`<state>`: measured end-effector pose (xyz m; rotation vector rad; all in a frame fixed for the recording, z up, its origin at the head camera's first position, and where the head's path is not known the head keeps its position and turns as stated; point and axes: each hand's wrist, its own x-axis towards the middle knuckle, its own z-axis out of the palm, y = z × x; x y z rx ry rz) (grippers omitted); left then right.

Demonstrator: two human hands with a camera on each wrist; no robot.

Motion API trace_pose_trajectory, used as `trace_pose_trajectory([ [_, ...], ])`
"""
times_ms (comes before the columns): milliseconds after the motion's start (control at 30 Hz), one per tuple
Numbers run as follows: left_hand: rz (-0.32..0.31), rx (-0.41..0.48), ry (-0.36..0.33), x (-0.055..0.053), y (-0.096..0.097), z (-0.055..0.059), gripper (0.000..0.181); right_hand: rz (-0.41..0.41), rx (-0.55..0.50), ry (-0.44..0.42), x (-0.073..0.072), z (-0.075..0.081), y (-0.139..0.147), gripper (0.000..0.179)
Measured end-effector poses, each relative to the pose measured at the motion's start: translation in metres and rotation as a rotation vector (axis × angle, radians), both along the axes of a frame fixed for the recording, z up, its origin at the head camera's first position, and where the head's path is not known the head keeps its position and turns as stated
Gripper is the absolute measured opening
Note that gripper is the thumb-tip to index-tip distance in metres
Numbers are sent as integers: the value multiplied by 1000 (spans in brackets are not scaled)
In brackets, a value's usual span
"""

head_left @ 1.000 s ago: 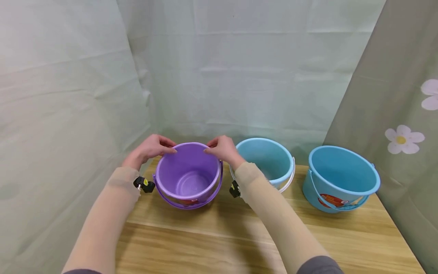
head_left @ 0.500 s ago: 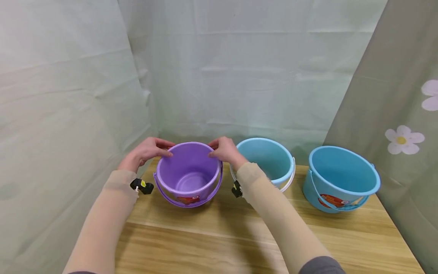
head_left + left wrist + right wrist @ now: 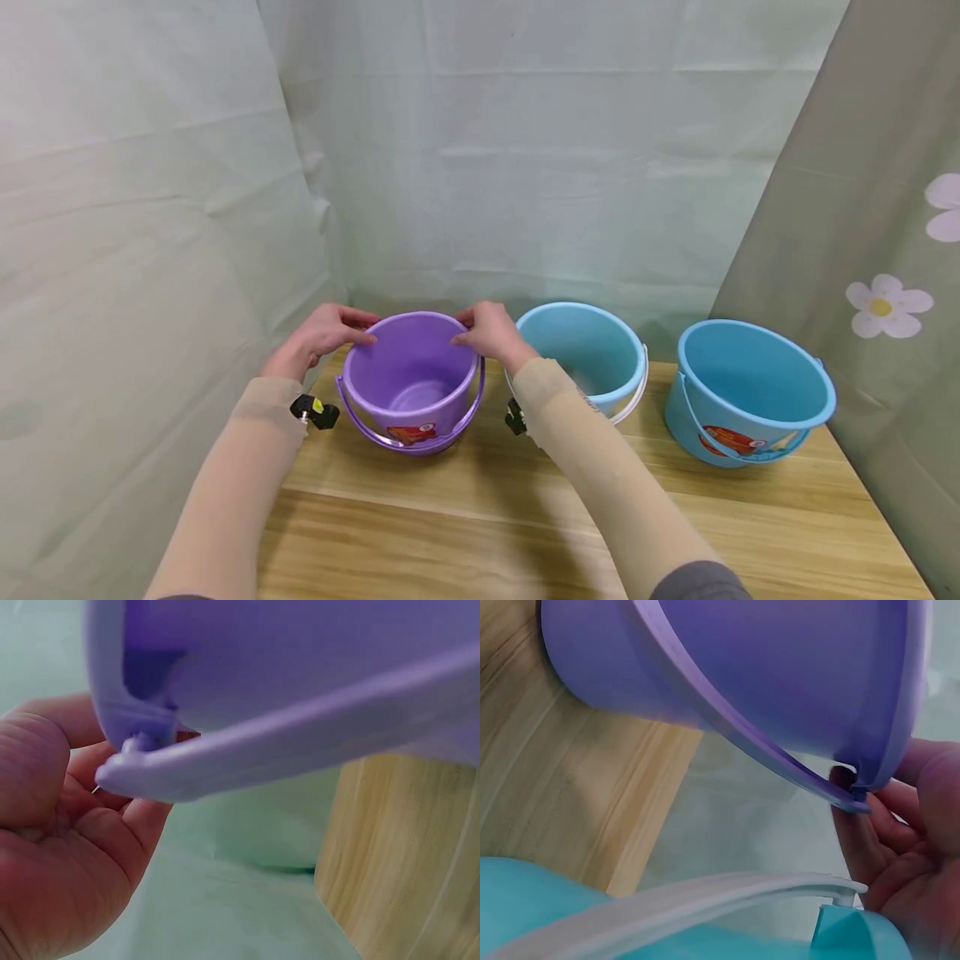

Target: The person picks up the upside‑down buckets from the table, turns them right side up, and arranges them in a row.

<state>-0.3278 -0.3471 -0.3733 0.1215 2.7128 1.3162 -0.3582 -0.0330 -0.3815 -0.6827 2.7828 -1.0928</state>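
Note:
A purple bucket (image 3: pixel 405 375) with a red label stands on the wooden table at the left, its handle hanging down toward the front. My left hand (image 3: pixel 324 332) grips the rim at the back left, thumb over the inside and fingers outside. On the back right of the same rim, my right hand (image 3: pixel 491 332) pinches in a like way. In the left wrist view the fingers curl under the rim close to the handle's pivot (image 3: pixel 135 754). The right wrist view has my right fingers (image 3: pixel 855 832) behind the rim of the purple bucket.
Just right of the purple bucket stands a light blue bucket (image 3: pixel 581 333) with a white handle, partly behind my right forearm. A darker blue bucket (image 3: pixel 697 417) stands farther right on the wooden table (image 3: pixel 420 542). Pale cloth (image 3: pixel 525 167) hangs behind and at the left.
The purple bucket has turned slightly in place, its label and handle shifting left at the front. My left hand has shifted slightly left and down from its earlier place on the rim.

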Motion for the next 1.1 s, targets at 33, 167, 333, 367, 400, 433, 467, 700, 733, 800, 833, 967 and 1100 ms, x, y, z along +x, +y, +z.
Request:
trace_pose_trajectory([
  [33,2,-3,-1,0,0,-1,58,5,17,3,0,0,0,42],
  [167,-1,24,-7,2,-4,-3,60,51,85,13,-1,4,2,45],
  [333,-26,86,-13,4,-12,-7,62,154,115,-17,-4,10,9,53],
  [367,-38,96,-15,5,-14,-9,62,173,112,-35,-4,11,10,56],
  [400,-42,120,-21,6,-15,-10,62,191,107,-53,-5,12,12,59],
  [433,-53,139,-27,6,-17,-11,62,206,102,-73,-6,12,14,61],
  [467,-59,162,-34,6,-18,-12,62,219,100,-89,-7,13,16,64],
  [700,-90,231,-70,7,-21,-17,64,287,100,-142,-9,18,25,68],
  [733,-92,234,-73,8,-21,-17,65,293,105,-142,-9,18,26,68],
  [800,-95,241,-77,8,-21,-17,65,301,111,-144,-9,19,26,68],
  [833,-94,245,-78,8,-21,-17,65,303,113,-144,-9,19,27,68],
  [967,-92,249,-76,8,-20,-16,66,304,110,-149,-9,19,27,68],
  [1100,-86,239,-65,7,-19,-16,66,298,105,-152,-11,18,26,68],
])
